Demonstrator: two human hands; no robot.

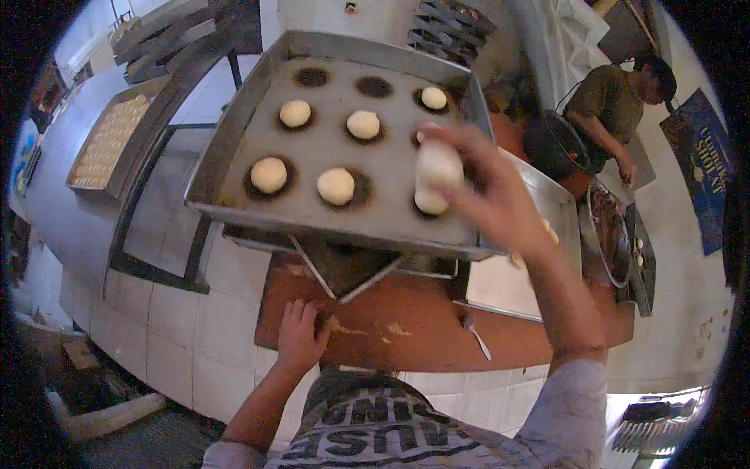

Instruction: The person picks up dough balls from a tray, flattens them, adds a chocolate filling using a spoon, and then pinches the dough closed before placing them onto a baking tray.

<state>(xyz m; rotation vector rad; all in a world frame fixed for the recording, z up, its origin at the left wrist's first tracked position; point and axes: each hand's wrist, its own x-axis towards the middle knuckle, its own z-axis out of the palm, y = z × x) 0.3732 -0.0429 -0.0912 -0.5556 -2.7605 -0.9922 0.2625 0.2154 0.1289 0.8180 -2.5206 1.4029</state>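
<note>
My right hand point(494, 187) is closed around a pale dough ball point(439, 164), slightly blurred, over the right side of a large metal tray point(308, 152). Dark round marks cover the tray's floor, and several dough balls point(337, 186) sit on them in rows. Two marks at the far side are bare. Just below the held ball, another dough ball point(430, 202) rests in the tray, partly hidden by my fingers. My left hand point(302, 332) lies on the reddish-brown tabletop point(375, 344) in front of the tray, fingers out and thumb apart, holding nothing.
A second tray point(558, 203) with dough pieces stands to the right, beside a spoon-like utensil point(479, 341). Far left is a tray full of dough balls point(105, 148). A co-worker point(621, 109) bends over at the far right, near a large bowl point(608, 234).
</note>
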